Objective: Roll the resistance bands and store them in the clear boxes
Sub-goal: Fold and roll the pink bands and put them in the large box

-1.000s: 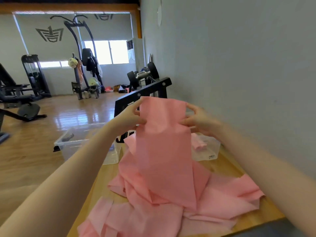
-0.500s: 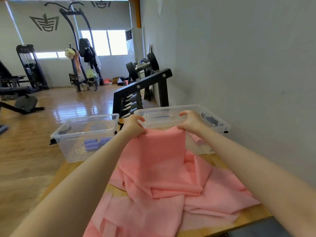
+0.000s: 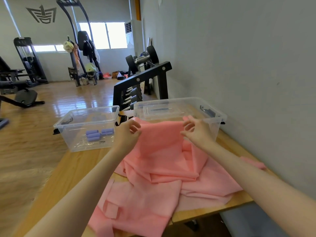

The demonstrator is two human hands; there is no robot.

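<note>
**Both hands pinching the pink band's far edge**

Pinching was how both my hands met the pink resistance band point(image 3: 164, 147) in the head view: my left hand point(image 3: 127, 132) had thumb and curled fingers closed on the top left corner of the band, and my right hand point(image 3: 196, 130) pinched the top right corner, its other fingers loosely bent above the fabric. Between my hands the upper edge ran nearly straight, raised off the table, just in front of the right clear box point(image 3: 179, 108).

From that edge the band sloped down toward me and joined a loose heap of pink bands point(image 3: 153, 199) that lay crumpled across the wooden table point(image 3: 73, 166), reaching the near edge. One pink end poked out behind my right forearm, near the wall.

That right clear box stood at the far end of the table against the grey wall point(image 3: 248, 65), and a clear lid seemed to lie inside it; I could not tell what else it held, since the raised band hid its lower part. Just beside it, to the left, stood the left clear box point(image 3: 85, 127), apart from my hands. On its floor lay several rolled purple bands point(image 3: 99, 134), bunched together.

Beyond the boxes a black dumbbell rack point(image 3: 142, 82) stood by the wall, and gym machines point(image 3: 29, 62) stood farther off on the shiny wooden floor.
</note>
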